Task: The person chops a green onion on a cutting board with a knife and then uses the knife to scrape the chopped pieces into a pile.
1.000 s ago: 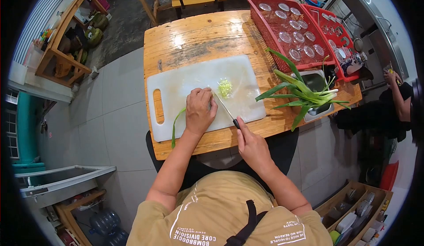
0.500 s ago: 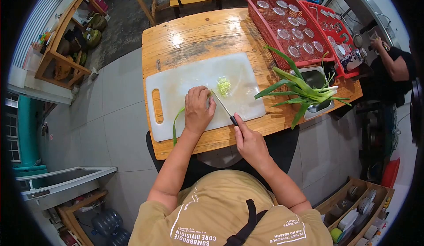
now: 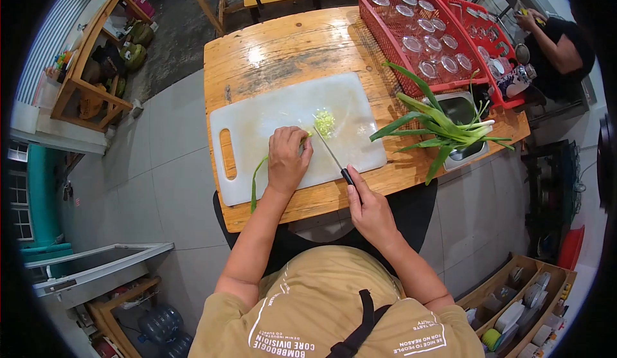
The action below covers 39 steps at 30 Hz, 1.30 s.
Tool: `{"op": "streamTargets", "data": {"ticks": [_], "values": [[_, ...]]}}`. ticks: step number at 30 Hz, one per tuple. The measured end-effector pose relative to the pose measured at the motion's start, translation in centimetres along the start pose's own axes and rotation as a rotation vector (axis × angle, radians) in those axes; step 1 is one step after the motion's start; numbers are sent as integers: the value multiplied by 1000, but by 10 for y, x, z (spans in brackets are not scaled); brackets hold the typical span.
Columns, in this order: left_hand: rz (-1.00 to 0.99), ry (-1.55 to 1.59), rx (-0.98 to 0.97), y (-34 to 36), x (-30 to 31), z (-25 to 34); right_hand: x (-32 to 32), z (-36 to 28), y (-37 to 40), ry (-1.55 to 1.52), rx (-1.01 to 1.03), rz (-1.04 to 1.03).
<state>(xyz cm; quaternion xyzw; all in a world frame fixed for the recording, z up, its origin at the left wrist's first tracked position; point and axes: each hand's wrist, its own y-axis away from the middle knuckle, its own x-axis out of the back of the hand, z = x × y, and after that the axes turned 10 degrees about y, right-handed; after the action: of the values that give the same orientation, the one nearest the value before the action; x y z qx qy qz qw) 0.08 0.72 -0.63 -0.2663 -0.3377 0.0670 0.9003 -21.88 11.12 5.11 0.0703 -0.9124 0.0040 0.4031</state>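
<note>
My left hand is closed over a green onion on the white cutting board; a leaf trails out below my wrist, and the fingers cover most of the rest. In my right hand is a knife with a black handle, its blade pointing up and left. The blade's tip lies just right of my left fingertips, beside a small heap of chopped green onion. A bunch of whole green onions lies across a metal pan right of the board.
A red plastic basket of upturned glasses stands at the table's back right. Another red basket sits beside it. The wooden table extends behind the board. At the far right a person stands, hands raised.
The knife and my right hand have shifted slightly right, so the blade sits farther from my left fingers. My left hand stays on the green onion. The person at right has moved their hands.
</note>
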Motion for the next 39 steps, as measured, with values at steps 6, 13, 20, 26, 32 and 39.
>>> {"op": "streamTargets", "data": {"ticks": [6, 13, 20, 26, 32, 39], "values": [[-7, 14, -17, -2, 0, 2, -1, 2, 2, 50, 29, 39], [-2, 9, -1, -3, 0, 4, -8, 2, 0, 47, 68, 59], [17, 0, -22, -5, 2, 8, -2, 1, -13, -190, -105, -75], [10, -17, -74, -5, 4, 9, -10, 5, -14, -250, -32, 26], [-2, -63, -104, -5, 3, 11, -11, 3, -17, -207, -51, 4], [-14, -123, -116, -2, 2, 9, -21, 6, -22, -144, -26, 26]]}}
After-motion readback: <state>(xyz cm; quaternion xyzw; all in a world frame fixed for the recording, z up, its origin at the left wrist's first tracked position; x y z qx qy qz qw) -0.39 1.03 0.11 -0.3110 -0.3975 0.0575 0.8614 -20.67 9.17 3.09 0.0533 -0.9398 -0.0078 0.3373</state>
